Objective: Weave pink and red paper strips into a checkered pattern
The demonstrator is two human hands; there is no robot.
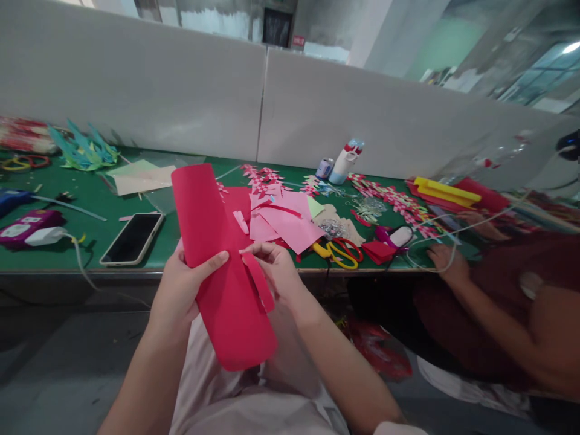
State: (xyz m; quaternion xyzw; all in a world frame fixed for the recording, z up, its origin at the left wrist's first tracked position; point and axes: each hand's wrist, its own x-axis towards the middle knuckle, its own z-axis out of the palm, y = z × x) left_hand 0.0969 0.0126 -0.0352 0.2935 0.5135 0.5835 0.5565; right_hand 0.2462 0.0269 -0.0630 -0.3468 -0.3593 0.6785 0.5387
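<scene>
A large red sheet of paper (226,320), curved along its length, is in front of me over my lap. My left hand (183,278) is closed on its left edge, thumb on top and the other fingers behind. At the sheet's right edge, my right hand (274,269) pinches a narrow curled red paper strip (258,281). Whether the strip is joined to the sheet I cannot make out. Beyond the hands, pink paper pieces (290,220) lie on the green table. Scissors with yellow and orange handles (342,251) rest near the front edge, right of my right hand.
A phone (132,238) lies left of the red sheet. A can (324,168) and a white bottle (343,166) stand before the grey partition (326,103). Folded red-and-white paper chains (389,199) spread rightward. A co-worker's hand (448,263) rests by a white cable at right.
</scene>
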